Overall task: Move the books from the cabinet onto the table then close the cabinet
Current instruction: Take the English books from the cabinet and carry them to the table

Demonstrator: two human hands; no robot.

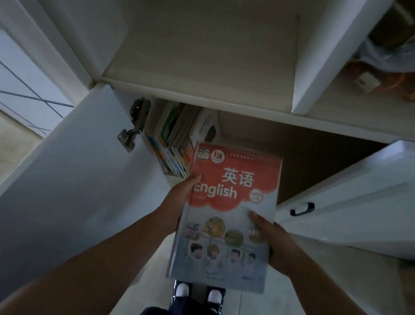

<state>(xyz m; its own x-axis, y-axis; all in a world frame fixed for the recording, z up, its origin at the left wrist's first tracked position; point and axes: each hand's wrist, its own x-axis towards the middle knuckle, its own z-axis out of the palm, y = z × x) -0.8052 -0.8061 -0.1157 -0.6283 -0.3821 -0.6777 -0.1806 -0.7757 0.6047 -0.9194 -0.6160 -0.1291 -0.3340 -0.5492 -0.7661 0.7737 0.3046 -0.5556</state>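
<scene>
Head view: red-and-white English textbook [226, 216], cover up, clamped at both edges by left hand [176, 202] and right hand [275, 241], thumbs on cover.

Two hands [224, 216], one English textbook [229, 217], two open cabinet doors [363, 196] — shelved books [173, 139] too tightly packed to count.

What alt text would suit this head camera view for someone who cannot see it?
Two hands, left hand and right hand, hold an English textbook before an open lower cabinet. More books stand inside at its left, and both cabinet doors are open.
</scene>
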